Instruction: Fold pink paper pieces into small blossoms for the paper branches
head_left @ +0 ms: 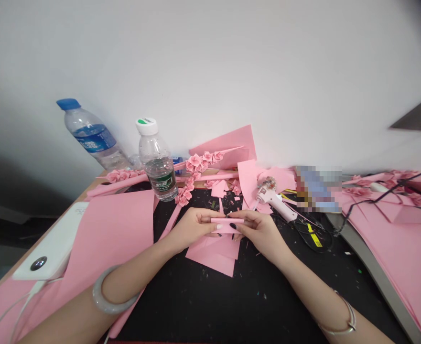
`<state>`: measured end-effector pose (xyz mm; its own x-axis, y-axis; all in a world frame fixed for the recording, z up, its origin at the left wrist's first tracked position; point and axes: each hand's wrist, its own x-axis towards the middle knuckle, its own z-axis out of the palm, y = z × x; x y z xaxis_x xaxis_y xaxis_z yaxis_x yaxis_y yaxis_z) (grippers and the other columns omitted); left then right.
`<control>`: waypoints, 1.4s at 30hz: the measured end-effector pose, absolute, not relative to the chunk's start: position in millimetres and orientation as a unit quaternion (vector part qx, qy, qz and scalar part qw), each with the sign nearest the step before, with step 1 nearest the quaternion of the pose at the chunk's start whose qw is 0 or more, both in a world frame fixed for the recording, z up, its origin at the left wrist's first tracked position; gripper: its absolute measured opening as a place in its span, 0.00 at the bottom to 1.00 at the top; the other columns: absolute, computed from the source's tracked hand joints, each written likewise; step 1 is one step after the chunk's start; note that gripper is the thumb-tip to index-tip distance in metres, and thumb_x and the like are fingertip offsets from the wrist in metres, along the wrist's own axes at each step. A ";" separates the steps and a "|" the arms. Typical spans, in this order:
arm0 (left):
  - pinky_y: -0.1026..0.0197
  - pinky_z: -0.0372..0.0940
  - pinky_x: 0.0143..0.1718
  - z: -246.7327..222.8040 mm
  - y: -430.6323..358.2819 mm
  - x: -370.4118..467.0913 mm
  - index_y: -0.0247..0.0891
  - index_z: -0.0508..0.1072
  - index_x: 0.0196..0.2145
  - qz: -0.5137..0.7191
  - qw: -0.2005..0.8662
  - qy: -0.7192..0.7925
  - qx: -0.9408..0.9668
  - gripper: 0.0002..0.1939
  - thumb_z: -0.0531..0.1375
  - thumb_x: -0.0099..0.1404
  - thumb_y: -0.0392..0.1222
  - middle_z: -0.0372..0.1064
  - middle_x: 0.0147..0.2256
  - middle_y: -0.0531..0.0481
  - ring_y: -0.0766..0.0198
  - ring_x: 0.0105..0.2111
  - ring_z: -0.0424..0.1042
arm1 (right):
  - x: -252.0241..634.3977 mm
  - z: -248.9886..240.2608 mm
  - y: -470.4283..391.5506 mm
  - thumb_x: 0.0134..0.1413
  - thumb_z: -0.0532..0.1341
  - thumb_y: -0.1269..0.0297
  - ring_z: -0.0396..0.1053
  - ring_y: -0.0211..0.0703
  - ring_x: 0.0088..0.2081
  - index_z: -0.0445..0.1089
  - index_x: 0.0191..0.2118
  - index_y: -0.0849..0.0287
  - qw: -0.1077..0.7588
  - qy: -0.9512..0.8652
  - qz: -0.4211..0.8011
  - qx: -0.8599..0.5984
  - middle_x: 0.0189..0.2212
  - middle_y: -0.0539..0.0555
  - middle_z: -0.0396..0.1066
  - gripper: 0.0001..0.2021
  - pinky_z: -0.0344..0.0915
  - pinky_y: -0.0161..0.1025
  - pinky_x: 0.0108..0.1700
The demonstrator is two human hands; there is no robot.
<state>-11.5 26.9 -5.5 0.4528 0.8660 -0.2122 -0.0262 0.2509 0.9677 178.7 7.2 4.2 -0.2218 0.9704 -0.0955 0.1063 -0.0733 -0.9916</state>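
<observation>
Between both hands I hold a small piece of pink paper [227, 228], its upper edge rolled or folded over. My left hand [196, 228] pinches its left end, thumb in front and fingers behind. At the right end, my right hand [255, 229] grips it the same way, a dark-nailed thumb on the front. Just beneath lie flat pink paper squares [213, 258] on the black mat [203, 306]. A pale pink glue gun [276, 203] rests behind my right hand. Folded pink paper flowers [196, 162] on stems lie farther back.
A green-labelled water bottle [158, 167] stands at the back, with a blue-capped bottle [91, 136] leaning left of it. A white power bank [52, 246] with a cable sits at left. Large pink sheets [115, 234] flank the mat. Black cable [346, 215] runs at right.
</observation>
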 end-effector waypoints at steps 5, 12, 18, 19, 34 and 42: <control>0.62 0.70 0.34 -4.9 26.5 -11.0 0.34 0.73 0.40 0.318 0.661 0.415 0.538 0.15 0.61 0.52 0.34 0.74 0.35 0.46 0.61 0.34 0.73 | 178.3 4.3 6.0 0.46 0.59 0.73 0.71 0.38 0.22 0.70 0.37 0.60 0.392 -0.578 0.527 -0.484 0.25 0.50 0.72 0.10 0.69 0.36 0.28; 0.61 0.71 0.30 -5.8 24.0 -10.0 0.33 0.75 0.34 0.286 0.630 0.420 0.587 0.10 0.58 0.53 0.35 0.73 0.29 0.48 0.62 0.29 0.73 | 176.9 6.5 4.2 0.47 0.57 0.75 0.70 0.37 0.24 0.70 0.38 0.60 0.353 -0.631 0.487 -0.490 0.29 0.52 0.72 0.11 0.67 0.34 0.28; 0.63 0.70 0.28 -6.2 19.4 -9.1 0.32 0.75 0.30 0.273 0.585 0.410 0.644 0.08 0.56 0.54 0.33 0.72 0.28 0.49 0.63 0.27 0.74 | 176.0 3.9 -0.1 0.52 0.55 0.70 0.66 0.36 0.22 0.68 0.34 0.60 0.286 -0.712 0.423 -0.482 0.23 0.50 0.67 0.05 0.62 0.32 0.26; 0.63 0.69 0.28 -6.5 18.6 -9.2 0.32 0.75 0.29 0.268 0.578 0.409 0.654 0.08 0.55 0.55 0.33 0.72 0.27 0.50 0.62 0.26 0.74 | 175.7 4.2 -0.8 0.53 0.55 0.70 0.64 0.35 0.22 0.67 0.32 0.60 0.275 -0.729 0.400 -0.482 0.21 0.49 0.66 0.04 0.61 0.32 0.25; 0.63 0.69 0.29 0.5 16.9 -9.3 0.33 0.70 0.22 0.252 0.575 0.394 0.672 0.08 0.56 0.56 0.36 0.68 0.21 0.53 0.61 0.27 0.74 | 176.0 6.5 -2.3 0.51 0.57 0.70 0.50 0.32 0.20 0.56 0.19 0.60 0.308 -0.758 0.310 -0.484 0.16 0.44 0.52 0.13 0.48 0.31 0.22; 0.62 0.70 0.29 2.0 20.9 -9.1 0.31 0.72 0.28 0.273 0.638 0.406 0.594 0.05 0.59 0.54 0.36 0.72 0.27 0.49 0.61 0.28 0.74 | 180.0 9.8 -0.6 0.52 0.55 0.69 0.56 0.33 0.19 0.63 0.21 0.61 0.360 -0.705 0.328 -0.516 0.16 0.46 0.60 0.10 0.53 0.30 0.22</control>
<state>-9.1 20.9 2.0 0.5206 0.8315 -0.1939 0.1336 0.1450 0.9804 180.0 -0.6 9.8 -0.2086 0.9633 0.1690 0.4914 0.2527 -0.8335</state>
